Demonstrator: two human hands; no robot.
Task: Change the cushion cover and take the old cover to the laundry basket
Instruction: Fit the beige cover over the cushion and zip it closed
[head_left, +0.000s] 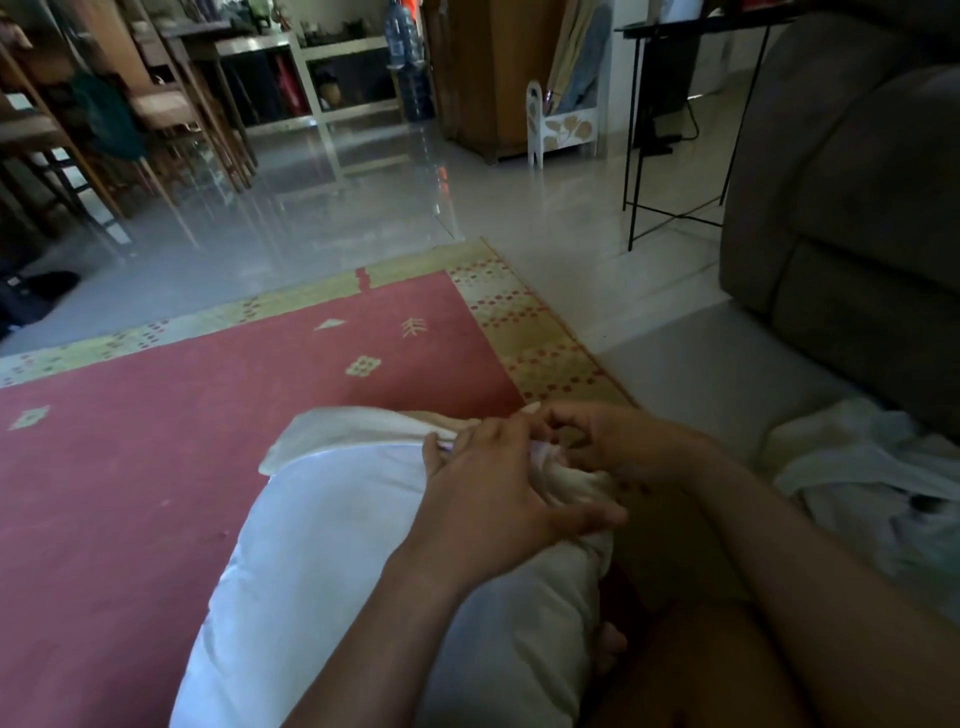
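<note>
A white cushion (322, 551) lies across my lap and onto the red rug. A cream cover (363, 423) is bunched along its far edge and right corner. My left hand (498, 493) rests on the cushion's far right corner, fingers pinching the cream cover's edge. My right hand (618, 441) meets it from the right, fingers closed on the same bunched fabric. A crumpled white cloth (872, 467), possibly the other cover, lies on the floor to my right.
A red rug with a yellow patterned border (519, 322) covers the floor ahead. A grey sofa (852, 208) stands at right. A black metal side table (675, 130), wooden chairs (104, 130) and shelving (332, 93) stand farther back on glossy tiles.
</note>
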